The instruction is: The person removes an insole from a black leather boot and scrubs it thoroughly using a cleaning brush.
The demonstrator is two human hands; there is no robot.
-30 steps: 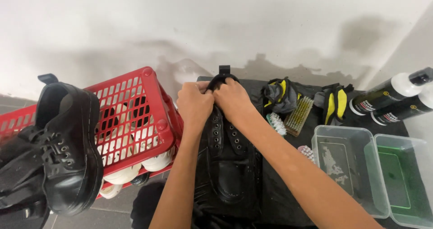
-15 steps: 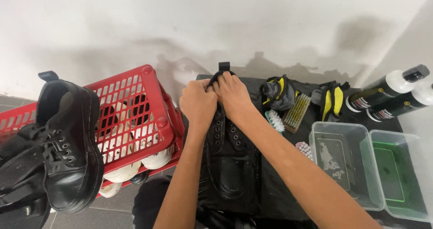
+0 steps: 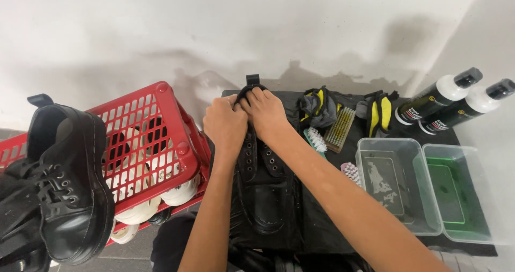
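A black leather boot (image 3: 265, 189) without laces lies on a black mat (image 3: 322, 224) in front of me, toe toward me. Both hands grip its top opening at the far end. My left hand (image 3: 225, 123) pinches the left side of the collar. My right hand (image 3: 264, 109) holds the right side by the black heel loop (image 3: 252, 80). My forearms cross over the boot's shaft.
A red plastic basket (image 3: 155, 132) with shoes inside stands at left, and a laced black boot (image 3: 70, 191) rests beside it. Brushes (image 3: 338, 130), black-and-yellow gloves (image 3: 378, 111), two bottles (image 3: 437, 101) and two clear tubs (image 3: 397, 183) lie at right. A wall is close behind.
Both hands stay on the boot's top with only slight shifts of the fingers. The view has moved a little.
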